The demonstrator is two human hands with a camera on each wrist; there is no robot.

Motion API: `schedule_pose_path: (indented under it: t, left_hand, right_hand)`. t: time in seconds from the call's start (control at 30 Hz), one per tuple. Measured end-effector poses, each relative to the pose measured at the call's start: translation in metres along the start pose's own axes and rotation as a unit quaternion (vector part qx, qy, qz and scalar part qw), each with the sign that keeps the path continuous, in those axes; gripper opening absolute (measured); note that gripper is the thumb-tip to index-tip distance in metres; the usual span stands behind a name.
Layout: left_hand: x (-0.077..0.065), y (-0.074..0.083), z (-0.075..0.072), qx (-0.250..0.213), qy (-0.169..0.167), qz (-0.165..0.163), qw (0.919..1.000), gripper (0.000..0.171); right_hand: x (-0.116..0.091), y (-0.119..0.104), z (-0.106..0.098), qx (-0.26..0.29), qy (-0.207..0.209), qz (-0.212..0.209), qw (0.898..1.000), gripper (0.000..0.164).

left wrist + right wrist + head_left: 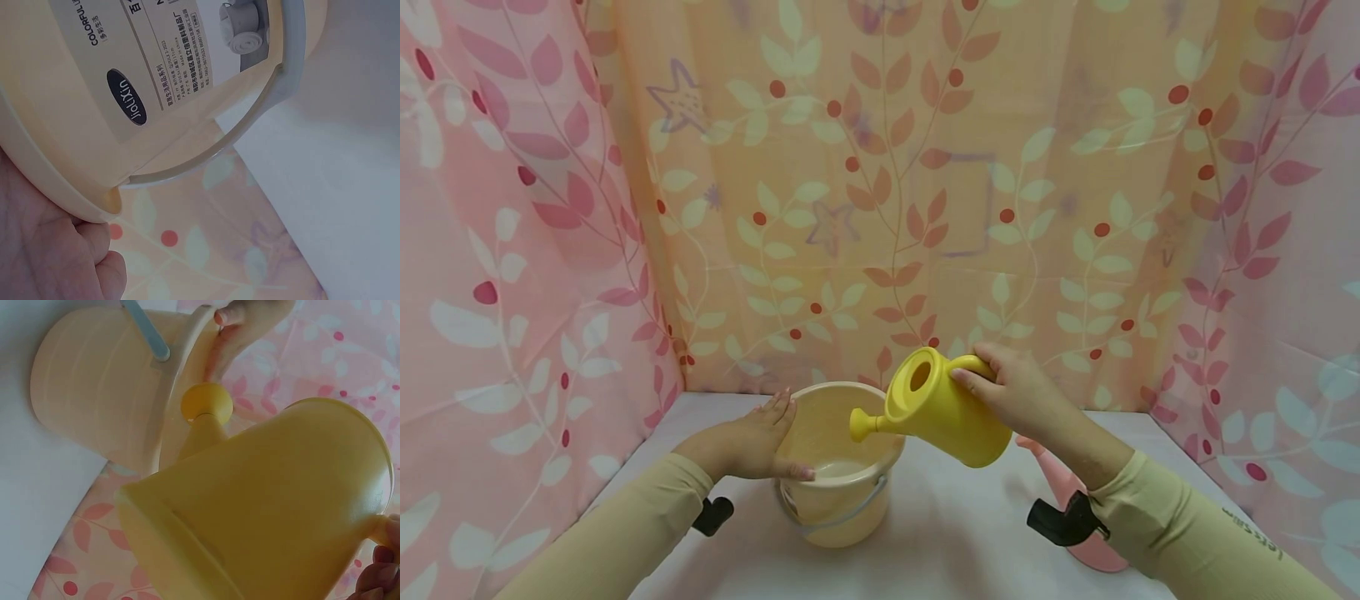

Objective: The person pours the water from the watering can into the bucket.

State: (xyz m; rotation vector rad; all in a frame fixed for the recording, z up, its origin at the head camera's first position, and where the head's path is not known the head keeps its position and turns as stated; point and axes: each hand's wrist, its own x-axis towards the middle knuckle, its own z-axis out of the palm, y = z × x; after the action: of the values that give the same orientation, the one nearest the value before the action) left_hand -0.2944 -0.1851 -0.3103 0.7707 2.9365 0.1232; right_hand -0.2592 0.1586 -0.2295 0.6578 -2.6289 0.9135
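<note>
My right hand point(1007, 387) grips the handle of a yellow watering can point(958, 417). The can is tilted to the left, and its round spout head point(859, 425) hangs over the mouth of a cream bucket point(846, 508). No water is visible at the spout. On the bucket's left rim rests my left hand point(745, 442), fingers extended and thumb lying across the rim. The left wrist view shows a printed label point(144, 69) on the bucket's wall and its grey-blue handle point(219, 147) hanging down. The bucket stands upright on the white table.
Partly behind my right forearm stands a pink object point(1097, 550), narrow at the top and wide at the base. Patterned leaf curtains point(880, 208) enclose the white table point(947, 533) at the back and both sides. A black wrist-camera mount point(1060, 521) sits at my right wrist.
</note>
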Motion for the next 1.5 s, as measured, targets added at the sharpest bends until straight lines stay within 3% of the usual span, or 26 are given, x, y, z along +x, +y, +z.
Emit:
schedule_pose_path:
  t: [1.5]
  left_hand:
    - [0.0007,-0.0006,0.0011,0.013,-0.012,-0.001,0.9998,0.119]
  right_hand:
    - [0.0039,-0.0026,-0.0003,-0.026,0.015,-0.035,0.999,0.026]
